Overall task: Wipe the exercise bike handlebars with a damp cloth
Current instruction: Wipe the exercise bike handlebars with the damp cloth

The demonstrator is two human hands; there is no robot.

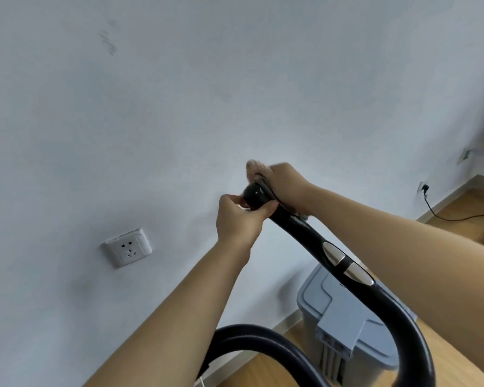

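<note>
Handlebar (308, 233): glossy black, curved, silver sensor plates midway. Left hand (239, 213) clenched around rounded end; right hand (284, 185) gripping cloth (256, 169) against bar.

A big pale blue-white wall (235, 79) fills most of the view, with a few dark smudges (109, 41) high up on the left. A white wall socket (127, 247) sits low on the left, and far to the right a black plug (425, 189) is in another socket with its black cord (456, 217) running down onto the brown wooden floor (464, 208). A grey plastic bin (344, 317) with a lid stands on the floor next to the wall.
</note>
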